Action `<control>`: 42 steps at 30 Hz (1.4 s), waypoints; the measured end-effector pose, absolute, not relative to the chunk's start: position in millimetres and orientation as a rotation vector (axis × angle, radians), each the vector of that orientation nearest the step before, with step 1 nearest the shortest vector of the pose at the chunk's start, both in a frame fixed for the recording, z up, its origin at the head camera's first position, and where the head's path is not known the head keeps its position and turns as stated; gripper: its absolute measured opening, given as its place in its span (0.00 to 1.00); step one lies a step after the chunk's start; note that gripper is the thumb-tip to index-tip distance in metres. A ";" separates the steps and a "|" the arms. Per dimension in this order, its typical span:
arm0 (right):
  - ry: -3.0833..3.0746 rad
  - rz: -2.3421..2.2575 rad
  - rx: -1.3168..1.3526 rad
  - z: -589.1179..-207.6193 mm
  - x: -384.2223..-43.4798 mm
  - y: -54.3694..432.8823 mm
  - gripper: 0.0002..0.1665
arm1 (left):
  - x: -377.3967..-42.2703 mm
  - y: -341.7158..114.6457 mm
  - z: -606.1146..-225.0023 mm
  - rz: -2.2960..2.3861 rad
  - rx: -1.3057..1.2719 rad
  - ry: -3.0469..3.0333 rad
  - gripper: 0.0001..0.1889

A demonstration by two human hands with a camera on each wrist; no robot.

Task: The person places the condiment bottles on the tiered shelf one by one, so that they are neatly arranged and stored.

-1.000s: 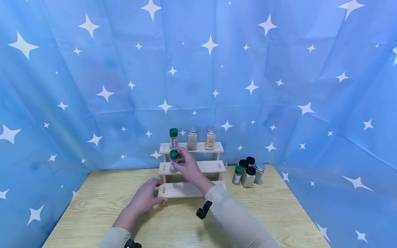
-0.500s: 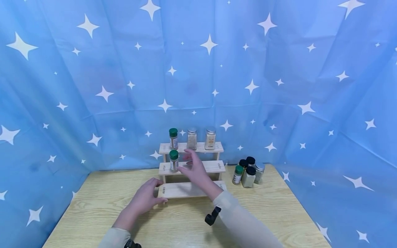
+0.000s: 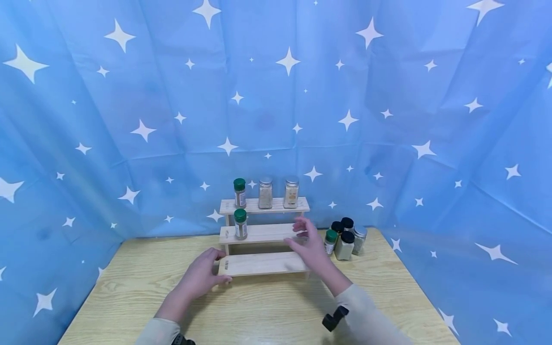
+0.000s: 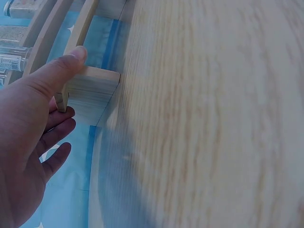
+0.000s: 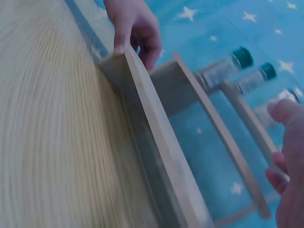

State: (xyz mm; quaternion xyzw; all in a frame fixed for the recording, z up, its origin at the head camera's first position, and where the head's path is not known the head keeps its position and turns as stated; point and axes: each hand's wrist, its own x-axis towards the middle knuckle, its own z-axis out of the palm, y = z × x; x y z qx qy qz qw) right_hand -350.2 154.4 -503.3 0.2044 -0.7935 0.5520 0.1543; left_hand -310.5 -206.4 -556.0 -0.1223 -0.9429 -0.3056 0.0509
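Note:
A three-step wooden rack [image 3: 267, 263] stands at the back of the table. My left hand [image 3: 202, 274] grips the left end of its lowest step, and in the left wrist view the thumb [image 4: 71, 59] lies over the board's edge with fingers beneath. My right hand [image 3: 311, 247], empty with fingers loosely bent, hovers at the right end of the lower steps. A green-capped spice jar [image 3: 240, 225] stands at the left of the middle step. On the top step are another green-capped jar [image 3: 239, 194] and two silver-capped glass jars [image 3: 265, 194].
Right of the rack, several spice jars stand grouped on the table: a green-capped jar [image 3: 329, 243], black-capped jars [image 3: 344, 247] and a silver-capped jar [image 3: 360, 240]. A blue star-patterned curtain [image 3: 267, 96] hangs behind the wooden table [image 3: 258, 311].
My right hand has let go of the green-capped spice jar on the middle step and moved right toward the grouped jars. The left hand keeps its hold on the rack.

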 end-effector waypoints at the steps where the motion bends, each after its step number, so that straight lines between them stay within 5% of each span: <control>1: -2.277 1.567 0.568 -504.7 -348.9 161.8 0.38 | -310.1 -206.4 -555.9 -0.930 -0.371 -2.869 0.38; 21: -2.291 1.271 0.255 -519.7 -335.4 272.3 0.39 | -310.8 -206.2 -555.9 -0.924 -0.372 -2.869 0.39; 42: -2.455 1.146 0.046 -555.9 -343.2 297.9 0.45 | -311.3 -207.2 -557.4 -0.931 -0.375 -2.865 0.38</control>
